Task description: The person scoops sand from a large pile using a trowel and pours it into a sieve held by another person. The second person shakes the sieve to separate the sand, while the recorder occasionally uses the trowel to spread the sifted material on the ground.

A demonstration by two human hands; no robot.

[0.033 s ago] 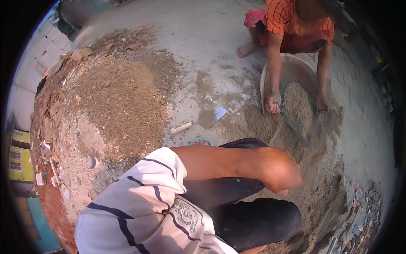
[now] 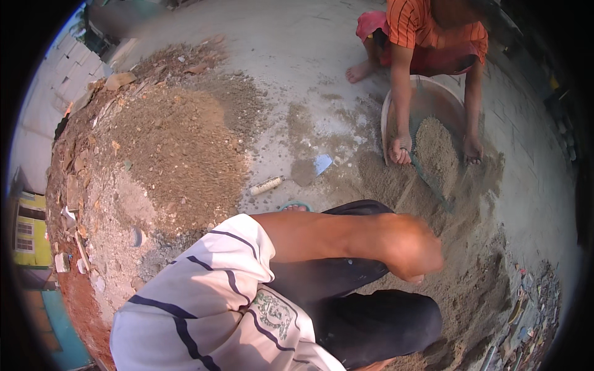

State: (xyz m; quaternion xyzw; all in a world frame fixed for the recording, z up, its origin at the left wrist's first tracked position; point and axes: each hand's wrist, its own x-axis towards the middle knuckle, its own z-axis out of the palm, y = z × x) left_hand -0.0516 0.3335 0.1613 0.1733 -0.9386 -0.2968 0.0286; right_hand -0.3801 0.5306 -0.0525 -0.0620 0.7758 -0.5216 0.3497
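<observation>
My left hand [image 2: 413,247] hangs over my dark-trousered knees, its arm reaching across from the white striped sleeve. The hand is blurred and looks curled closed; what it holds, if anything, is hidden. Grey-brown sand [image 2: 470,290] lies beneath and beyond it. My right hand is not in view; a strip of skin shows at the lower edge, too little to tell what it is. Across from me a squatting person in an orange striped shirt [image 2: 405,28] grips a green mesh [image 2: 427,179] heaped with sand [image 2: 436,148], in front of a pale round basin [image 2: 385,120].
A big brown mound of soil [image 2: 185,136] spreads on the left, edged with broken bricks and rubble. Between it and the sand lie a whitish cylinder [image 2: 266,186] and a light blue scrap [image 2: 322,164]. Mixed litter [image 2: 526,328] lies at the lower right.
</observation>
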